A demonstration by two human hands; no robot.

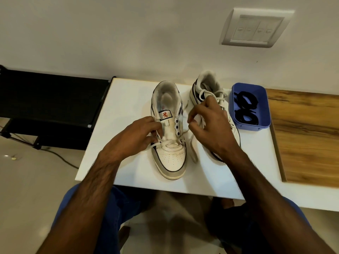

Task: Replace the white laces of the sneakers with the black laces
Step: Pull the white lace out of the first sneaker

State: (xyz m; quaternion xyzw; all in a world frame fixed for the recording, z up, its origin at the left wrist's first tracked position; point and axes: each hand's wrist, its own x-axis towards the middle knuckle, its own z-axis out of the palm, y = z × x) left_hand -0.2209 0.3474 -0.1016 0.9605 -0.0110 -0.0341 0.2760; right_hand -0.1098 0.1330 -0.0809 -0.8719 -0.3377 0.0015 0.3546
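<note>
Two white sneakers (169, 143) mid-table, black laces (246, 109) in the blue tray (238, 123) at its right edge: your left hand (135, 136) pinches the eyelet flap, right hand (211, 125) pinches the limp, light white lace (185, 132); grip near its stiff tip.

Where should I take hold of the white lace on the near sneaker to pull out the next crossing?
Pinch the white lace at the lowest crossing, just above the toe cap of the near sneaker. It is the only span left threaded, and it lies raised across the tongue. Come from above, on the right: the left hand holds the left eyelet row, and the upper eyelets already look empty.
</note>
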